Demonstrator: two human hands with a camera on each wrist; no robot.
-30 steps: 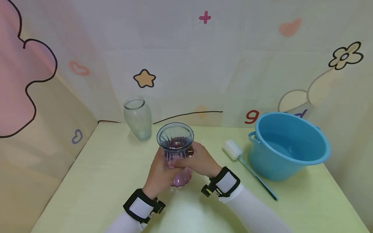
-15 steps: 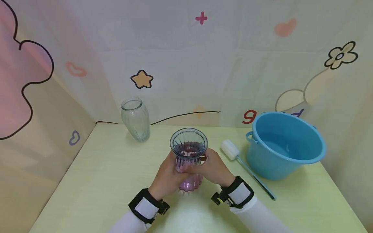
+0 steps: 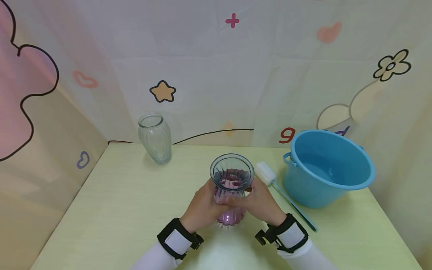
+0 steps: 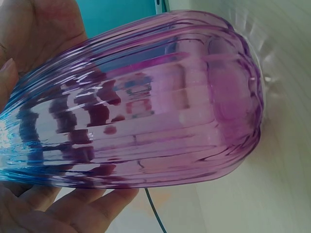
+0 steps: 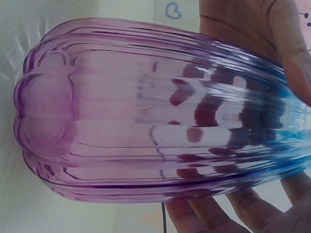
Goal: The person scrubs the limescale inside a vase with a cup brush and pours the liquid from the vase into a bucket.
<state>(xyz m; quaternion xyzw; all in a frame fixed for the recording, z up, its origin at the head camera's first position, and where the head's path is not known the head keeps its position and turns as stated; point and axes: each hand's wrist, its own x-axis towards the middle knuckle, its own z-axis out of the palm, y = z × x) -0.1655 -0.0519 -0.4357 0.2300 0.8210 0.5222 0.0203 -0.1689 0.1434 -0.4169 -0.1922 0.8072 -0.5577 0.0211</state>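
Standing near the far left corner of the table (image 3: 111, 210), a clear ribbed glass vase (image 3: 154, 138) is waiting apart from the work, close to the back wall. Moving rightward to the middle of the table, toward its near edge, the left hand (image 3: 202, 206) is wrapping its fingers round the left flank of a purple and blue ribbed vase (image 3: 231, 187), while the right hand (image 3: 261, 202) is curling round the opposite flank, so that both are clasping the glass between them with fingertips overlapping at the front. The vase is staying upright, mouth up, and its base appears to be hanging just above the tabletop, though the wrist views are not settling whether it is touching. Lying just right of the vase, a sponge brush (image 3: 270, 176) is pointing its foam head toward the far edge, its thin handle running to the near right. Sitting by the right edge, a blue bucket (image 3: 357, 183) is holding water. The step in hand looks like carrying the vase two-handed; any next move is calling for a firm grip on slick glass, keeping clear of the brush.
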